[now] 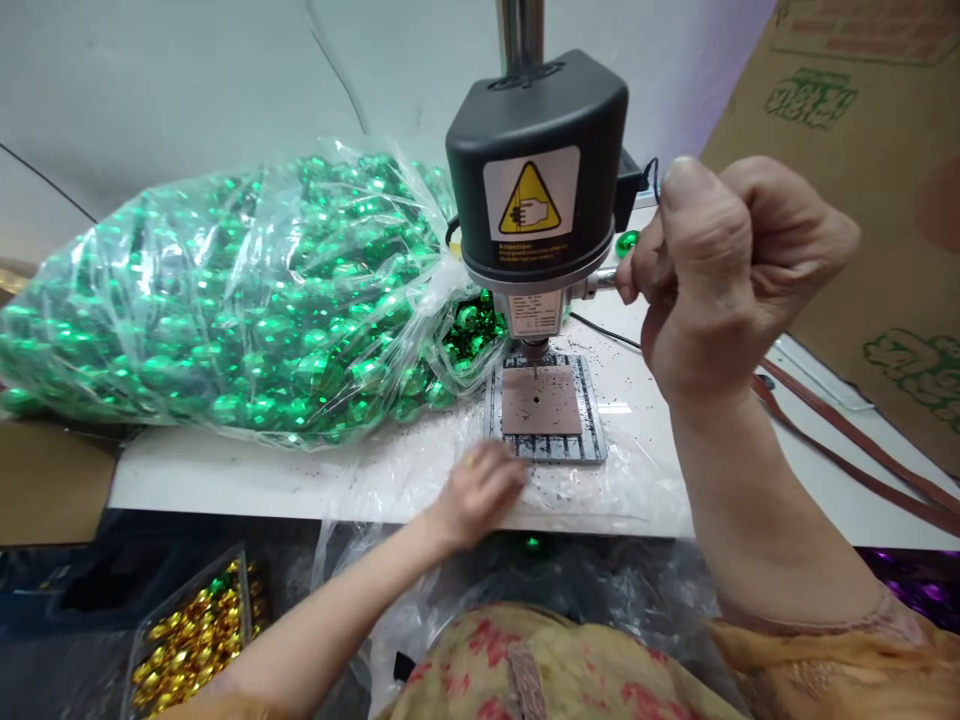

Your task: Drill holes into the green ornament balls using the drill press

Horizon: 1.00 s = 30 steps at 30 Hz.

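A small black drill press (536,170) with a yellow hand-warning label stands in front of me. My right hand (720,250) is raised at its right side, fingers closed around the feed handle (604,281). Below the chuck, a brownish square plate (551,415) with a dark hole lies on the slotted metal base (594,440), dark shavings scattered about. My left hand (484,495) is at the base's front left corner, over clear plastic film (637,485). Its fingers are curled together and slightly blurred; whatever they hold, if anything, is hidden.
A large clear bag (247,300) of shiny green beads fills the table's left side, its gathered neck by the drill. A cardboard box (862,200) stands at right, near brown straps (847,455). Below the table edge at left is a tray of gold beads (187,640).
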{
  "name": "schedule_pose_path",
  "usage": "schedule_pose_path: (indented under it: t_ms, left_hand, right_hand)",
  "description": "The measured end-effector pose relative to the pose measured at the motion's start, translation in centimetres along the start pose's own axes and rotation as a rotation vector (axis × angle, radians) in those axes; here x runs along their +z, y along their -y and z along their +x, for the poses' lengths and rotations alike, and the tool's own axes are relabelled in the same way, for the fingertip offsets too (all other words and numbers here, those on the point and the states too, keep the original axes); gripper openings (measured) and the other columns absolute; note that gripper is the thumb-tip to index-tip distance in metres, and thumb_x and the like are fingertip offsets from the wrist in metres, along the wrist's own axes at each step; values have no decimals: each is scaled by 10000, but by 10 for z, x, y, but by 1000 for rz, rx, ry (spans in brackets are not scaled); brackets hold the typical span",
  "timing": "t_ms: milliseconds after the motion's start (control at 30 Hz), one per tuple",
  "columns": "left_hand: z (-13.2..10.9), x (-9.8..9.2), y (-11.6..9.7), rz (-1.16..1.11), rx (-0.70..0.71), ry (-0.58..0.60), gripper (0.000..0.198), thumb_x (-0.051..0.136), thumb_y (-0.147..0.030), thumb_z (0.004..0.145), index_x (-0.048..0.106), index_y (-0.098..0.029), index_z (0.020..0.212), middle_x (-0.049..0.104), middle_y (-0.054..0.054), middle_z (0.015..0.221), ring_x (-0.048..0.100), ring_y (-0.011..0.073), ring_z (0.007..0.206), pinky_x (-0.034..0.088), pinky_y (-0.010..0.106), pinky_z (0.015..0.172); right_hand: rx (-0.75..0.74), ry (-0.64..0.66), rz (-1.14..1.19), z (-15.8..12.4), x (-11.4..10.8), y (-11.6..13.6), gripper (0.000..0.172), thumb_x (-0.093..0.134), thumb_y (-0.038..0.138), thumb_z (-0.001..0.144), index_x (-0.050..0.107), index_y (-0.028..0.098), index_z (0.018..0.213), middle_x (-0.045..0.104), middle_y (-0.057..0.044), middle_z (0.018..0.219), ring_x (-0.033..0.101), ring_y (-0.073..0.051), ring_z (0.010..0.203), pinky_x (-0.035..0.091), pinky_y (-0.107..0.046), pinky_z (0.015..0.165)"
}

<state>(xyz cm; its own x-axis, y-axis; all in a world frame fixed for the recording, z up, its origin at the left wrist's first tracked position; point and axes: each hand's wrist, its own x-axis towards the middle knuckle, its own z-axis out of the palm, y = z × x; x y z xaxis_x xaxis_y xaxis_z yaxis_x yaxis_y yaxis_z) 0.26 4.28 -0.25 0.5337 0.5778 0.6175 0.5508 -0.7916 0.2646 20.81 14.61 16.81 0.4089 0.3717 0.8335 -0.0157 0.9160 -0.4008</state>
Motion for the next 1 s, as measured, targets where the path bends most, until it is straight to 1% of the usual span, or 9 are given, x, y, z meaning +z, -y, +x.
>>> schedule_pose_path:
  t_ms: [67, 167, 267, 400, 567, 700, 800, 867, 1000]
  left_hand:
    - [37, -2, 37, 93, -235, -106, 275, 495, -212, 984, 615, -256, 1228, 706, 100, 1080, 668, 272, 1044, 556, 473, 939]
    - [89, 1, 95, 222, -446, -194, 292, 484, -182, 963, 640, -224, 1206, 651, 141, 1170, 594, 323, 1147, 496, 502, 1029]
    - [123, 10, 138, 301, -543, -85, 306, 496, -104, 906, 662, -151, 1160, 635, 201, 1181, 544, 393, 1183, 451, 577, 1050]
    - [137, 19, 163, 337, -590, -26, 328, 519, -64, 884, 678, -162, 1154, 634, 201, 1211, 500, 409, 1253, 461, 579, 1041]
    - [137, 17, 165, 412, -588, 115, 361, 689, -127, 823, 663, -183, 1180, 566, 212, 1343, 477, 445, 1270, 453, 604, 1032]
    - [140, 10, 156, 390, -620, 87, 367, 694, -146, 832, 646, -156, 1195, 583, 215, 1268, 496, 439, 1258, 437, 600, 1052]
    - [136, -1, 139, 291, -594, 14, 365, 669, -156, 840, 641, -166, 1204, 555, 196, 1286, 547, 402, 1221, 451, 553, 1055]
    - [125, -7, 120, 143, -584, -88, 341, 672, -203, 845, 646, -194, 1185, 546, 157, 1261, 593, 344, 1146, 480, 500, 1026]
    - [93, -6, 75, -463, -719, -345, 278, 685, -358, 871, 612, -253, 1117, 611, 51, 1068, 635, 206, 976, 531, 360, 911]
  right_hand:
    - [24, 1, -12, -2, -1, 1, 523, 685, 298, 895, 287, 206, 568, 285, 75, 504, 350, -38, 427, 289, -264, 437]
    - [50, 1, -24, -4, -2, 3, 513, 660, 297, 912, 295, 195, 566, 270, 63, 523, 384, -37, 449, 292, -255, 449]
    - [40, 5, -24, -5, -2, 5, 510, 645, 272, 921, 293, 187, 563, 263, 58, 534, 399, -30, 457, 293, -258, 460]
    - [38, 13, -10, -5, -1, 5, 494, 627, 192, 922, 272, 185, 579, 267, 59, 541, 387, -25, 455, 275, -260, 474]
    - [16, -5, -24, -6, 0, 3, 521, 639, 230, 918, 236, 186, 591, 254, 57, 538, 338, -22, 454, 266, -258, 466]
    - [-8, -14, -28, -6, 0, 2, 477, 623, 180, 917, 272, 184, 594, 276, 61, 533, 340, -18, 450, 279, -258, 473]
    - [0, 11, -18, -6, -2, 4, 468, 617, 200, 925, 288, 193, 591, 278, 66, 531, 353, -21, 434, 290, -247, 461]
    - [32, 42, -24, -6, -4, 5, 467, 619, 235, 932, 308, 198, 587, 292, 66, 535, 374, -25, 435, 310, -236, 455]
    - [42, 58, -54, -5, -6, 6, 495, 626, 299, 941, 310, 197, 573, 305, 60, 532, 400, -26, 439, 326, -223, 442]
